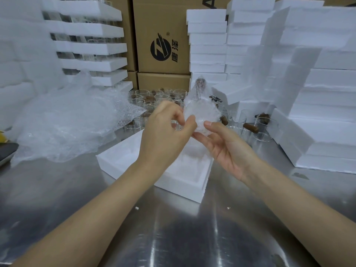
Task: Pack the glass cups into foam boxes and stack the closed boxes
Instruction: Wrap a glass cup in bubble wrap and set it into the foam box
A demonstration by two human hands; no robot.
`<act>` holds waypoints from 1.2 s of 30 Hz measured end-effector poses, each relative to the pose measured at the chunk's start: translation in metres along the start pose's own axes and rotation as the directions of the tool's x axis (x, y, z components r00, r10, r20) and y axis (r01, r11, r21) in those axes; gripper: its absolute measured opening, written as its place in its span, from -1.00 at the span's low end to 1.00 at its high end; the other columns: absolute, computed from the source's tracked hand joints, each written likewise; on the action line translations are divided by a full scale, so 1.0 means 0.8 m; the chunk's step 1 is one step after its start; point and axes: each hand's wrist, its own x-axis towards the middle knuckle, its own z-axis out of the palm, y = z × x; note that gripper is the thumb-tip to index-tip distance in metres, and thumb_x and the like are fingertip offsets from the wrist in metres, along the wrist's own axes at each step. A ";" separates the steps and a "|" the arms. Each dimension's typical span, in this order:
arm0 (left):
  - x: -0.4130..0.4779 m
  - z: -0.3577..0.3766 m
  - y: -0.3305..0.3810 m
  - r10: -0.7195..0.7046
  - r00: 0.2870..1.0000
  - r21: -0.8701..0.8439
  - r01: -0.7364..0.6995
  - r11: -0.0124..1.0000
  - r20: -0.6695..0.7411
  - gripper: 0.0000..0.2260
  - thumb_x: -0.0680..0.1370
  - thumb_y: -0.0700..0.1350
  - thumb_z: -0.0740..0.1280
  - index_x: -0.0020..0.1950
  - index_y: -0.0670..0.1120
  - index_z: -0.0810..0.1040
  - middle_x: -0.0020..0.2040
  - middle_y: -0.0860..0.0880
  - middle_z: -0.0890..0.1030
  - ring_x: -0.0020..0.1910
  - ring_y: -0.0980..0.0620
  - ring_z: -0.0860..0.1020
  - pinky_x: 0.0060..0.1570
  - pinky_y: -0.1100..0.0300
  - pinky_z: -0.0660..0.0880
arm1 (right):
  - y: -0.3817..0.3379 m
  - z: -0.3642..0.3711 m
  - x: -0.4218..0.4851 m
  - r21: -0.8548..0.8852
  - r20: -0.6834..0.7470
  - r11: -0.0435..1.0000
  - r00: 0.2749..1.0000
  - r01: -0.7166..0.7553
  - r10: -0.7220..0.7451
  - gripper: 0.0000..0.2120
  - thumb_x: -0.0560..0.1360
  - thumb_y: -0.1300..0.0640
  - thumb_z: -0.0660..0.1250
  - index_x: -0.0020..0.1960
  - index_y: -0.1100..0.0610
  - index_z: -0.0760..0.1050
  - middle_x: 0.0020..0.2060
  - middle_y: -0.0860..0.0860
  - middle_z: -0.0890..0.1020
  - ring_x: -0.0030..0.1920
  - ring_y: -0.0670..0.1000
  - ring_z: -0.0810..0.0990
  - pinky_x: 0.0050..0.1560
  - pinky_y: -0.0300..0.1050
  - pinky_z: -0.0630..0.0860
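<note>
Cup (pixel 200 112), in wrap (pixel 198 91), is held just above the open box (pixel 185 186) at mid bench (pixel 192 237). Left hand (pixel 167 132) pinches the wrap; right hand (pixel 227 149) holds its underside between thumb and fingers. Looks like the wrapping step is finishing; next move is to lower it into the box.

A left hand (pixel 165 130) is pinching the bubble-wrapped cup (pixel 200 108) from its left side, while the right hand (pixel 225 149), palm up, is gripping the bundle's lower edge between thumb and fingertips. Both are holding it above an open foam box (pixel 179 187) that is lying on the steel table (pixel 173 237). A loose bubble wrap pile (pixel 67 128) is sprawling to the left. Behind the hands, bare glass cups (pixel 154 97) are standing in a cluster, with cardboard cartons (pixel 163 45) behind them, and foam box stacks (pixel 327 112) are rising on the right.
</note>
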 end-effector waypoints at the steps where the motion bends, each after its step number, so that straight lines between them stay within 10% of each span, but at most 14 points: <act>1: 0.002 -0.002 0.001 -0.043 0.999 -0.055 0.041 0.998 -0.027 -0.82 0.52 -0.07 0.38 -0.24 -0.05 0.46 -0.15 0.08 0.55 -0.12 0.21 0.53 -0.18 0.36 0.46 | 0.000 0.000 0.000 0.006 0.015 1.000 1.000 -0.006 0.006 -0.84 0.45 0.31 0.36 0.00 0.32 0.64 0.13 0.25 0.63 0.15 0.16 0.63 0.20 -0.11 0.53; 9: 0.010 -0.009 -0.001 0.080 0.993 -0.018 -0.082 0.996 -0.081 -0.94 0.53 -0.15 0.40 -0.12 -0.07 0.54 -0.17 0.10 0.51 -0.21 0.23 0.48 -0.23 0.42 0.38 | 0.005 0.004 -0.005 -0.189 0.032 0.982 0.999 -0.001 0.007 -0.74 0.48 0.32 0.35 0.17 0.30 0.52 0.05 0.15 0.69 0.10 0.12 0.66 0.07 -0.22 0.58; 20: 0.007 -0.009 -0.005 0.417 0.906 0.490 -0.333 0.806 -0.069 -0.88 0.42 -0.27 0.42 -0.07 -0.17 0.58 -0.04 -0.12 0.48 -0.14 0.00 0.44 -0.42 0.07 0.47 | 0.020 0.002 -0.003 -0.497 -0.019 0.866 0.997 0.057 -0.077 -0.61 0.28 0.12 0.58 0.05 0.19 0.59 0.01 0.11 0.70 0.09 0.13 0.66 0.13 -0.09 0.58; 25: 0.011 -0.015 0.006 0.085 0.995 -0.091 -0.089 0.992 -0.045 -0.67 0.51 -0.11 0.24 0.27 -0.06 0.50 0.16 0.03 0.44 0.08 0.21 0.47 0.04 0.36 0.44 | 0.006 0.006 -0.006 -0.197 0.075 0.979 0.995 -0.051 0.067 -0.46 0.34 0.20 0.50 0.14 0.52 0.40 0.05 0.23 0.66 0.10 0.17 0.66 0.08 -0.25 0.57; 29: 0.021 -0.024 0.001 -0.052 0.956 -0.212 0.117 0.970 0.289 -0.69 0.62 0.08 0.19 0.30 0.00 0.51 0.19 0.14 0.57 0.16 0.27 0.51 0.16 0.36 0.41 | 0.003 0.012 -0.010 -0.206 0.084 0.976 0.993 -0.063 0.082 -0.32 0.35 0.22 0.49 0.27 0.56 0.27 0.15 0.29 0.60 0.12 0.18 0.65 0.06 -0.26 0.57; 36: 0.023 -0.024 -0.007 -0.038 0.946 -0.084 0.069 0.994 0.323 -0.72 0.62 -0.04 0.24 -0.29 -0.03 0.51 -0.47 0.15 0.46 -0.46 0.23 0.36 -0.41 0.33 0.25 | 0.009 0.009 -0.012 -0.329 0.039 0.942 0.995 -0.069 0.087 -0.49 0.32 0.20 0.49 0.16 0.44 0.47 0.03 0.21 0.68 0.06 0.13 0.68 0.03 -0.24 0.59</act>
